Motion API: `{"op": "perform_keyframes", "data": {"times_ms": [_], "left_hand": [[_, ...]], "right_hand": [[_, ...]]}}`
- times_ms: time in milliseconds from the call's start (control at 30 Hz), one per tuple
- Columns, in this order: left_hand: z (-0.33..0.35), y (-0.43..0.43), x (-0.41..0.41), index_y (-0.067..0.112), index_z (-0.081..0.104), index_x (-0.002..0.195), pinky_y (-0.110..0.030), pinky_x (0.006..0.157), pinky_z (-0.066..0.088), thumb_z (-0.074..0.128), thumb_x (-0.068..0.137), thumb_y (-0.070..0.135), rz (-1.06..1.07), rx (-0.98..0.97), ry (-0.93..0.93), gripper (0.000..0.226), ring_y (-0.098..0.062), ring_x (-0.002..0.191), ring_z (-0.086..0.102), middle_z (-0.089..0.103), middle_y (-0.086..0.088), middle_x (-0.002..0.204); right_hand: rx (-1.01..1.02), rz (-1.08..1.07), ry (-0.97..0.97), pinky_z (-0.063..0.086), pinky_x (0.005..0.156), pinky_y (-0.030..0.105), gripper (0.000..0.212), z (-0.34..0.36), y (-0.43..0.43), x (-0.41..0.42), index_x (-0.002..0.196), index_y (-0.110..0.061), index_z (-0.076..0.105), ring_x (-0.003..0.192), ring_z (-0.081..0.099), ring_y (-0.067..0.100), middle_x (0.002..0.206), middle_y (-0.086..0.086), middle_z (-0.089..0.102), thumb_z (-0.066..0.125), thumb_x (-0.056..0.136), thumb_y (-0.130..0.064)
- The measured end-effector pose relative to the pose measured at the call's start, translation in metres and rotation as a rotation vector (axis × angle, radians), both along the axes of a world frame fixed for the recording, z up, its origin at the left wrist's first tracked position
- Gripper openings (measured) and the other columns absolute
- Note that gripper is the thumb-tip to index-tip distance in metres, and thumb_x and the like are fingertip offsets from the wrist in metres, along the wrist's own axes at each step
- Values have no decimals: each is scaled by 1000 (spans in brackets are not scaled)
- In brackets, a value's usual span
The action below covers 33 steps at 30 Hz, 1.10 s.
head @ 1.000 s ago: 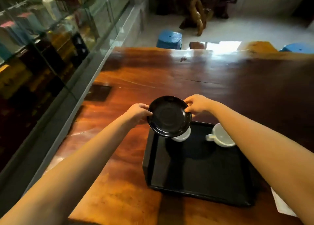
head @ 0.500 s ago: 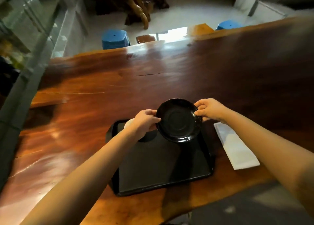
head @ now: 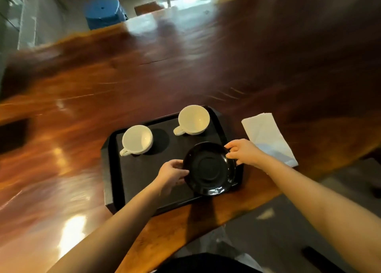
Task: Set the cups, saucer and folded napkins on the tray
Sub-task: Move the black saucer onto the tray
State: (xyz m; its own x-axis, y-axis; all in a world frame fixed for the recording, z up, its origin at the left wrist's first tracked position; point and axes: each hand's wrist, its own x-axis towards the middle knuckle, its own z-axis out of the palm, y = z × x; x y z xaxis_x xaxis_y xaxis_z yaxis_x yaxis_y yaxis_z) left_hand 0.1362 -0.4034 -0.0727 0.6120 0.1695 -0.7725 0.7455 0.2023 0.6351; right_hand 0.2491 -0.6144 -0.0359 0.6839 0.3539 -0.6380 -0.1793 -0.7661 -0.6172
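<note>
2 cups [head: 137,140] [head: 194,119] on tray [head: 112,169]: done. Left hand [head: 172,172], right hand [head: 242,152] both grasping saucer [head: 209,168] over near-right corner, unclear if seated. Napkins [head: 268,135] on table right, pending.

No legible text, label, brand, number or sign in the head view. Surfaces checked: black tray [head: 112,169], black saucer [head: 209,169], two white cups [head: 137,140] [head: 193,119], white folded napkin [head: 266,132], wooden desk [head: 144,77], blue stool [head: 104,11]. All plain. Background is motion-blurred; any marking there cannot be read.
</note>
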Motion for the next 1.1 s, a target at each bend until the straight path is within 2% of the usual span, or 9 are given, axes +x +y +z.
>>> {"op": "perform_keyframes", "data": {"times_ms": [133,333,533,667,733,800,867,967,1100], "left_hand": [[-13,-3,-1,4,60,111,-27,59,52,58,83,-11,22,94,25,31,-21,81,62,61,-5,93],[-23,-4,6,4,61,117,-37,78,56,60,82,-11,73,159,37,38,-27,96,63,63,-10,104],[-27,-4,14,4,59,121,-38,84,56,64,80,-7,36,225,75,42,-28,100,64,62,-8,102],[-23,-7,20,5,55,125,-35,84,55,65,81,-6,11,244,100,46,-25,97,61,58,-9,108],[-21,-8,22,4,54,126,-34,81,56,65,81,-6,15,249,106,48,-24,95,60,56,-6,103],[-19,-11,23,4,53,127,-30,72,56,65,81,-6,10,259,111,48,-23,93,59,57,-2,96],[-17,-13,23,4,53,127,-27,69,56,65,81,-5,-5,280,118,49,-24,92,61,59,-7,103],[-17,-16,24,2,53,127,-32,76,56,66,80,-5,-6,318,110,49,-26,91,62,60,-18,115],[-13,-20,22,1,52,129,-33,82,54,65,80,-6,-2,339,122,51,-24,92,61,59,-19,120]], "right_hand": [[-44,26,-47,56,79,33,35,-17,8,-4,126,-7,56,97,64,27,107,15,67,53,91,-4],[-132,85,-144,50,85,32,38,-31,20,1,127,-11,55,105,60,29,122,13,61,43,92,-1],[-259,244,-151,45,97,39,49,-33,35,9,142,-8,35,123,49,34,141,19,44,44,94,-4],[-328,346,-163,46,93,38,47,-29,43,18,139,-3,33,119,50,35,139,20,41,45,94,-7],[-359,384,-152,47,92,38,47,-27,46,21,138,-1,32,117,52,35,138,20,40,47,93,-7],[-391,416,-186,47,89,37,40,-24,47,23,131,1,39,114,53,35,132,20,45,48,92,-7],[-421,435,-264,47,82,36,29,-21,46,24,120,1,49,108,57,34,123,19,54,48,91,-3],[-443,448,-356,45,72,32,21,-19,44,27,110,-2,57,100,61,31,112,16,61,50,90,0],[-437,475,-402,47,75,34,22,-15,43,24,110,-1,57,101,61,32,112,17,61,50,89,1]]}}
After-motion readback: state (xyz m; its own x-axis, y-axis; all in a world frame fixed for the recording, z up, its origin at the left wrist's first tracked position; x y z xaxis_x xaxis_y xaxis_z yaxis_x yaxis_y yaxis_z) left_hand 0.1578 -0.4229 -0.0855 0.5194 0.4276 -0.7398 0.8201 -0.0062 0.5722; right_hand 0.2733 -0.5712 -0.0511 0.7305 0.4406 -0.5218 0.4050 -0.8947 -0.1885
